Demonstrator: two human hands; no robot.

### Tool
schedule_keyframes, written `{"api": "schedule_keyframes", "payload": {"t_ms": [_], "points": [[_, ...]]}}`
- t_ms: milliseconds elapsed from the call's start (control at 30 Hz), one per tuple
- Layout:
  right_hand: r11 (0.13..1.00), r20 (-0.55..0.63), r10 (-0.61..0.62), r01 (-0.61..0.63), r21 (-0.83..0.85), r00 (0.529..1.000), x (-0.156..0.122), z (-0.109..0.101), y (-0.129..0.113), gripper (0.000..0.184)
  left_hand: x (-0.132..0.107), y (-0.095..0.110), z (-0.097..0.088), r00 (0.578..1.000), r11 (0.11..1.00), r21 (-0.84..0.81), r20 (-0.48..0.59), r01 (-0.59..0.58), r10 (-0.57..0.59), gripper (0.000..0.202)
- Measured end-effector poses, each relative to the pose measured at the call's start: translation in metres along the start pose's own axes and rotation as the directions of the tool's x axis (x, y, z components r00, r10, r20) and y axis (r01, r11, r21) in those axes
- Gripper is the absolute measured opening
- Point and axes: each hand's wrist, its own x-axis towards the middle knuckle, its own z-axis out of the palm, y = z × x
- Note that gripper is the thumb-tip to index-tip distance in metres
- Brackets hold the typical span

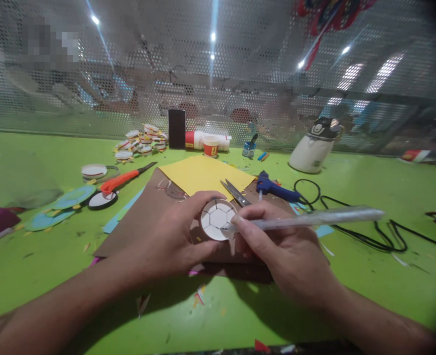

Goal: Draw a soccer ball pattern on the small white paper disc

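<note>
My left hand [173, 236] is closed round a small white paper disc [217, 219] drawn with football-style pentagon lines, held upright over a brown card sheet [144, 217]. My right hand [284, 246] grips a clear-barrelled pen [314, 218], its tip touching the disc's right edge. A yellow paper sheet [203, 175] lies just beyond on the brown card, with grey scissors [235, 193] at its near right corner.
On the green table [36, 276]: orange-handled scissors [123, 180], blue and black-white paper discs [73, 197], a pile of small paper rings [144, 139], a dark box [177, 128], a glue tube [203, 140], a blue glue gun [275, 188] with black cable [351, 217], a white kettle [314, 148]. Mesh wall behind.
</note>
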Motion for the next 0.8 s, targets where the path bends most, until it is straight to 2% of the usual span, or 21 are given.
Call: {"api": "schedule_keyframes", "payload": {"t_ms": [367,800], "points": [[1.0,0.004,0.031,-0.031,0.003,1.0,-0.0005,-0.0002,-0.0016,0.013,0.0002,-0.0003,0.0001,0.999,0.999,-0.004,0.016,0.033,-0.033,0.04],[0.999,0.0,-0.028,0.028,0.021,1.0,0.0014,-0.0013,0.0004,0.014,0.0003,-0.0001,-0.0008,1.0,1.0,-0.015,0.008,0.001,0.0,0.045]]}}
